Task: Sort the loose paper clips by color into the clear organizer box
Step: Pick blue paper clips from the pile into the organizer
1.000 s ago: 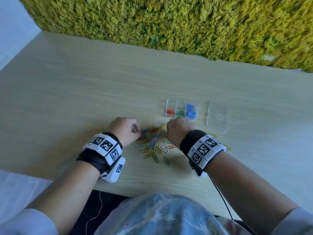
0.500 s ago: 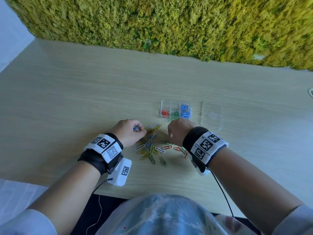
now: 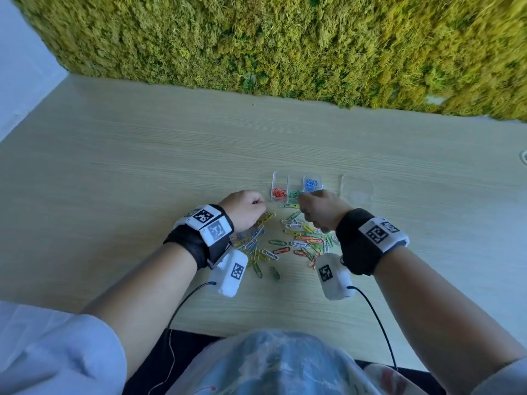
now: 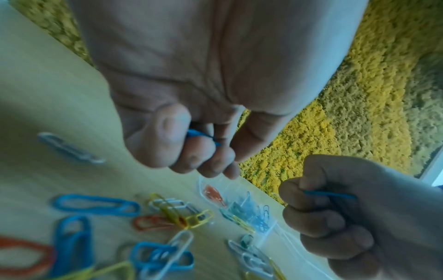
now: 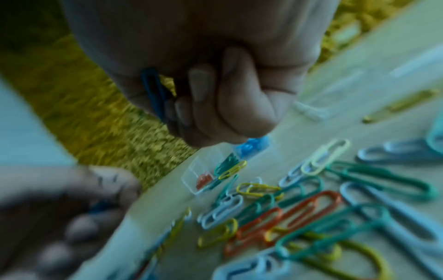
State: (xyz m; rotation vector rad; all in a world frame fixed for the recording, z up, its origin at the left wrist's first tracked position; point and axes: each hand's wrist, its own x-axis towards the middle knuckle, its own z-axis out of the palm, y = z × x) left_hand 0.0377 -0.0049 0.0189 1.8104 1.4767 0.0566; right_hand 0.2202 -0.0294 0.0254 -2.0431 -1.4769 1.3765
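Loose paper clips (image 3: 296,242) of several colours lie scattered on the wooden table between my wrists. The clear organizer box (image 3: 296,190) sits just beyond them, with red, green and blue clips in separate compartments. My left hand (image 3: 246,208) is curled above the pile's left side and pinches a blue clip (image 4: 202,135). My right hand (image 3: 319,210) hovers by the box's near edge, fingers curled round another blue clip (image 5: 153,91). From the left wrist the right hand (image 4: 354,214) shows that blue clip (image 4: 330,194) too.
The box's clear lid (image 3: 356,191) lies flat just right of the box. A moss wall (image 3: 285,44) runs along the table's far edge. Bare table (image 3: 128,166) stretches to the left and right of the pile.
Both hands rose off the pile and moved toward the box, each with a blue clip. More scattered clips show between the wrists.
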